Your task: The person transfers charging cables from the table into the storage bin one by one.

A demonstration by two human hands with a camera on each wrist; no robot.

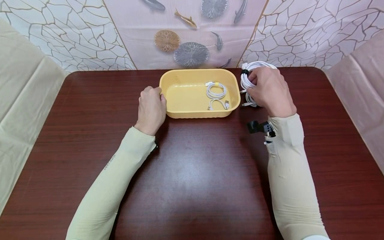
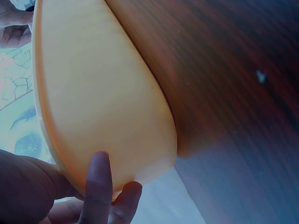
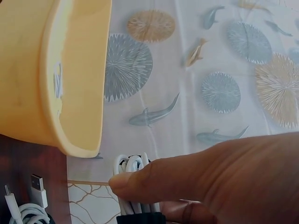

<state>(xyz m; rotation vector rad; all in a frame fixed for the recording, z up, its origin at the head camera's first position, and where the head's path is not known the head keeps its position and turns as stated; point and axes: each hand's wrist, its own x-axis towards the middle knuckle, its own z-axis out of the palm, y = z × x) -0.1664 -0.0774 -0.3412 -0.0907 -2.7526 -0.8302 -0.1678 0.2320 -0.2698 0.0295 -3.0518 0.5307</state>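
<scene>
At its left end, the yellow basin [image 1: 198,114] is held by my left hand [image 1: 151,110]; in the left wrist view the fingers of that hand [image 2: 100,191] lie against the basin's outer wall [image 2: 107,84]. Just right of the basin, my right hand [image 1: 271,90] grips a white cable bundle [image 1: 245,78] with a black strap. The right wrist view shows the thumb of this hand [image 3: 187,182] pressed on the looped cable [image 3: 135,205]. Inside the basin lie a coiled white cable [image 1: 216,95] and a short white cable [image 1: 218,101].
Another white cable coil [image 1: 251,100] with a plug lies on the dark wooden table [image 1: 204,166], below the right hand; it also shows in the right wrist view [image 3: 32,214]. A patterned cloth [image 1: 192,33] stands behind the table.
</scene>
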